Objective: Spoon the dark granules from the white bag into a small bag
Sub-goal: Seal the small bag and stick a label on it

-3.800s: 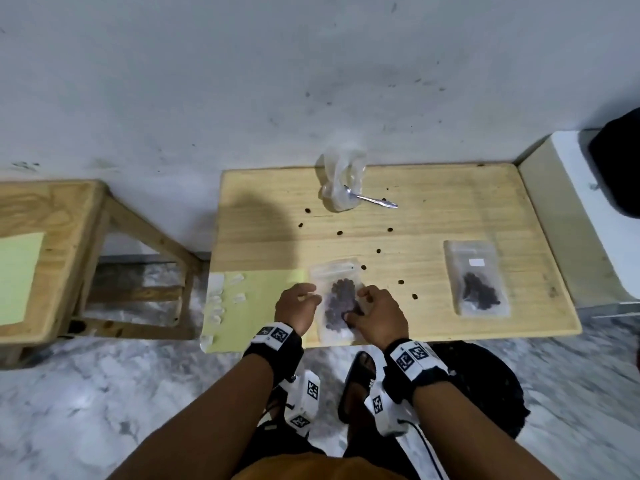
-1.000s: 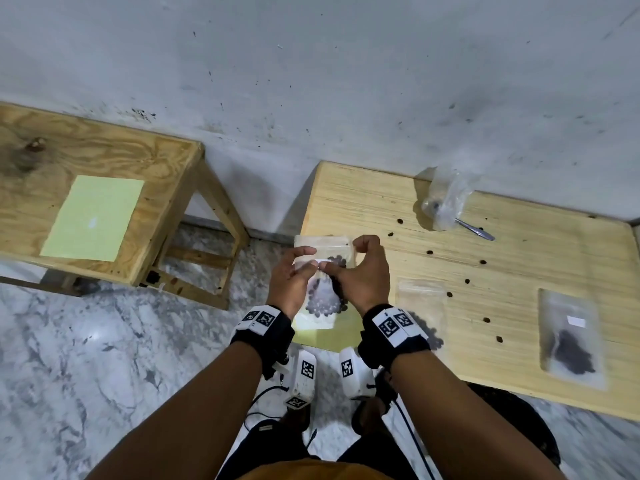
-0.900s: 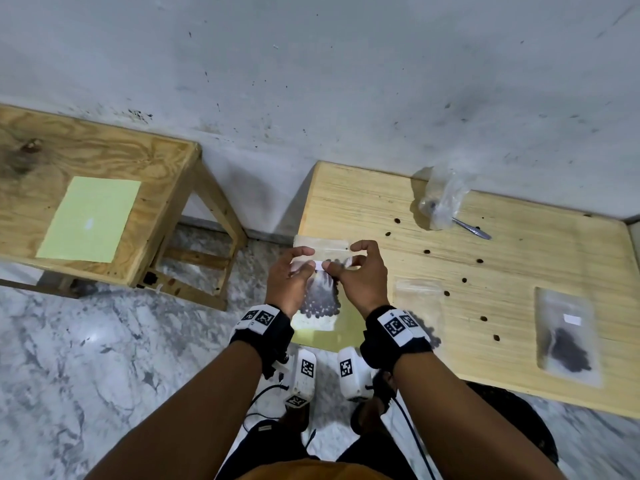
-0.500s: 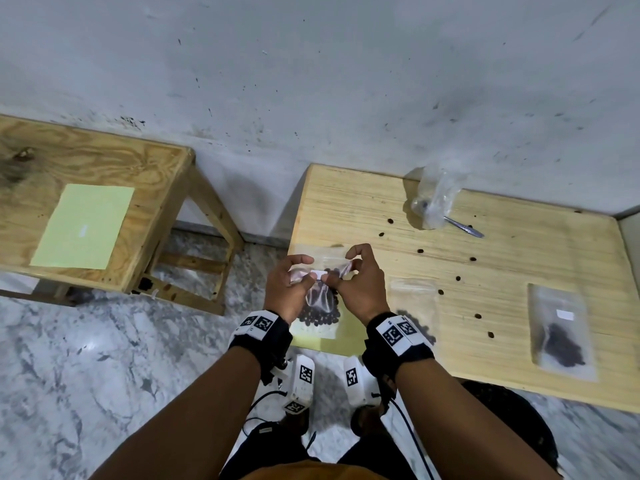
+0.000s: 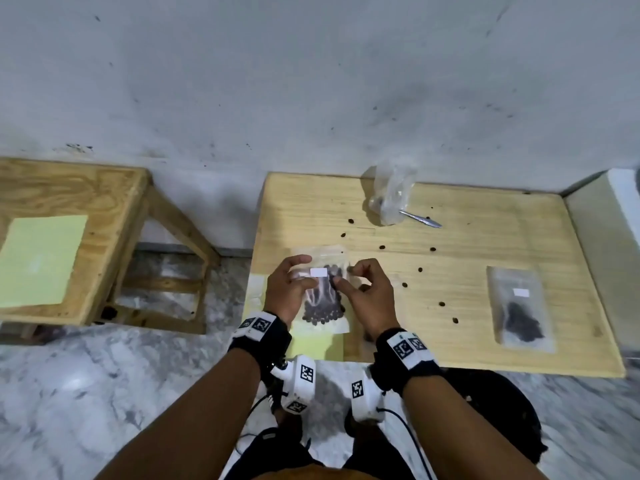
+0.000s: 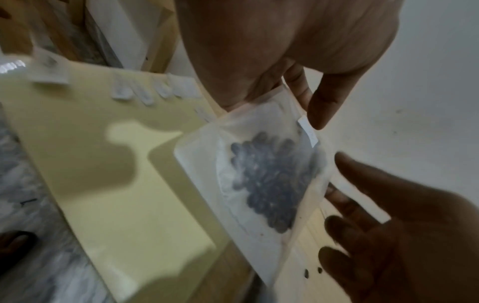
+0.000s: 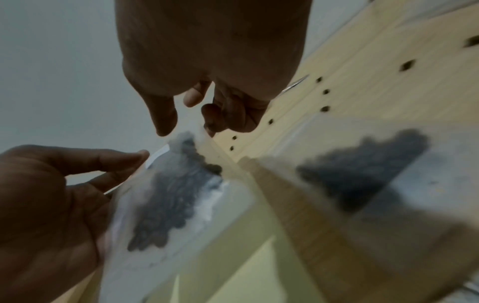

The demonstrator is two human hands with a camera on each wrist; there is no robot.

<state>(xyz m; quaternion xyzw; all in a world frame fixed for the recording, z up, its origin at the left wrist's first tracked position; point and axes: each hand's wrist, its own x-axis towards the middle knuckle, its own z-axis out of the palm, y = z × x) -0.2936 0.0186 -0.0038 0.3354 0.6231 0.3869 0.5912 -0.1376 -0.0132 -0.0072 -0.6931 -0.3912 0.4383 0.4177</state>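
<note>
2 filled small bags (image 5: pixel 320 299) (image 5: pixel 519 308), 1 white bag (image 5: pixel 389 199), 1 spoon (image 5: pixel 420 219), ~10 loose granules (image 5: pixel 382 247), 2 tables (image 5: pixel 485 341) (image 5: pixel 69 188).

Grey, stained wall (image 5: pixel 311 81) ahead of me. Pale wooden counter (image 5: pixel 502 244) set against it. Second wooden counter (image 5: pixel 114 202) to my left, well apart, with green sheet (image 5: pixel 41 259) lying flat on top. Yellow-green sheet (image 6: pixel 85 164) on near-left corner of pale counter, small white labels (image 6: pixel 155 90) stuck along its edge. Marbled grey floor (image 5: pixel 86 393) beneath.
</note>
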